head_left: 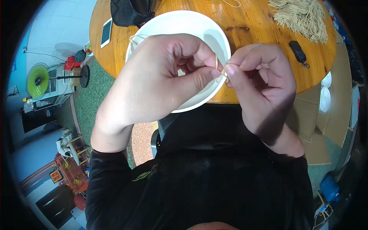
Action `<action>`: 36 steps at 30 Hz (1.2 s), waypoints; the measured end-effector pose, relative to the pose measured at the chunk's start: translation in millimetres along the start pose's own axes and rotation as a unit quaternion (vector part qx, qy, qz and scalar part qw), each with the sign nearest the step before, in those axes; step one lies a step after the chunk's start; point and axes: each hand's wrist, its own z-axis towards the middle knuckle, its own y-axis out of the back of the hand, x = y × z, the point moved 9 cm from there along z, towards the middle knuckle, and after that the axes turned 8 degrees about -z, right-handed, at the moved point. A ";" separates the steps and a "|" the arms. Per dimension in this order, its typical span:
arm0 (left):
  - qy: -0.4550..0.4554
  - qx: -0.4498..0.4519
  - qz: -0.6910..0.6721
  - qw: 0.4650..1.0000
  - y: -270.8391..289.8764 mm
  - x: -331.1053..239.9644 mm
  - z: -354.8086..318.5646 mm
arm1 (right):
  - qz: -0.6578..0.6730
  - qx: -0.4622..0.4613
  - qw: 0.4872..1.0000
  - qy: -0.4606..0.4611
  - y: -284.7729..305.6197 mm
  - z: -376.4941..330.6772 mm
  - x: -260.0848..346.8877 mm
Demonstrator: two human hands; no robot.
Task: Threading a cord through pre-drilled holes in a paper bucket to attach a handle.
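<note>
My left hand and my right hand meet over the near right rim of a white bowl. Between their thumbs and fingertips is a thin beige cord, looped upward near the left fingertips. Both hands are closed in a pinch on it, the left coming across the bowl and the right just outside its rim. Whether the cord is knotted is too small to tell. More of the beige cord hangs over the bowl's left rim. My left hand hides much of the bowl's inside.
The round wooden table carries a bundle of beige cords at the far right and a black key fob. At the far left lie a white phone and a black mesh bag. Cardboard covers floor at right.
</note>
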 end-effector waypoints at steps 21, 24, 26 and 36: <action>-0.021 0.028 0.031 0.999 -7.5 -2.2 2.0 | -0.025 0.010 0.999 0.047 3.4 1.8 6.1; -0.013 0.021 -0.021 0.999 -6.7 0.0 2.1 | -0.015 -0.007 1.000 0.009 5.2 -0.6 1.6; -0.008 0.010 -0.074 0.997 -3.1 2.2 2.1 | -0.061 -0.015 0.998 0.027 8.2 -1.1 7.9; -0.010 0.023 -0.064 0.998 -5.7 -1.4 2.8 | -0.287 0.022 0.946 0.148 0.5 -0.9 42.5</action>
